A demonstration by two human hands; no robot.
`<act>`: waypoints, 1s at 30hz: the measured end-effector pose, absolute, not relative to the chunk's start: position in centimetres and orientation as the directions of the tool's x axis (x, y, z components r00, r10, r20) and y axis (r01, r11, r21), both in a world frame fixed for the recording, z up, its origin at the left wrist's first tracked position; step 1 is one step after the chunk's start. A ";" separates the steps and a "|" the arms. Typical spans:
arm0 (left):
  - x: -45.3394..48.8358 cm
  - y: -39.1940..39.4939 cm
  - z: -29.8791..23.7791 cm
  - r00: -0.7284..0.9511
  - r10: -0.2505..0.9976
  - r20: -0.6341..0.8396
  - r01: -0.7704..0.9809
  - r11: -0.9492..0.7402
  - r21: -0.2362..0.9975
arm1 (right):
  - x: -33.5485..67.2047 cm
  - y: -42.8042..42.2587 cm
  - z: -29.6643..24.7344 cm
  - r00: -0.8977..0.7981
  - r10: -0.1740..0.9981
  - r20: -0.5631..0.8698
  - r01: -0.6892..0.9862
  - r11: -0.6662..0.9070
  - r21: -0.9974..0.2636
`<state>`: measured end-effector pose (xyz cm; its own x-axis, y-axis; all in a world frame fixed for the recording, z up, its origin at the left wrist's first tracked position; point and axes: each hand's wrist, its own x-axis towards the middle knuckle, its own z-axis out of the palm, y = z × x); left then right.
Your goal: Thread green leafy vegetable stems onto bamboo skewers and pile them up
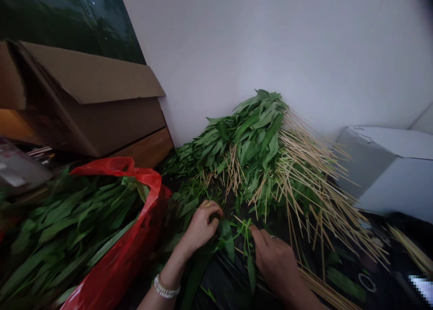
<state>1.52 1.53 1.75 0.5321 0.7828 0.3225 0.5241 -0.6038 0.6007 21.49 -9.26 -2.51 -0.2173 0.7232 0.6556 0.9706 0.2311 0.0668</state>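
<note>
My left hand [204, 224] is curled with thumb and fingers together over the dark surface, its fingertips partly hidden among leaves. Close by its fingers hangs a long green leaf [227, 240]. My right hand [275, 258] pinches green leafy stems [246, 231] between thumb and forefinger, and the pointed tip of a thin wooden skewer [238, 219] shows beside them. Behind both hands lies a pile of leafy greens on skewers [259, 125], the bare wooden ends [314, 174] fanning out to the right.
At the left, a red plastic bag [135, 238] stands open, full of loose leaves [67, 229]. An open cardboard box [101, 116] sits behind it. A white box [389, 165] stands at the right, against the pale wall [253, 39]. Loose skewers [328, 289] lie under my right forearm.
</note>
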 end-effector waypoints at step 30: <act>2.4 1.2 1.6 0.318 0.943 0.101 0.002 -0.107 0.994 | 21.4 -9.2 -2.3 -0.207 0.709 0.674 0.967 0.254 0.030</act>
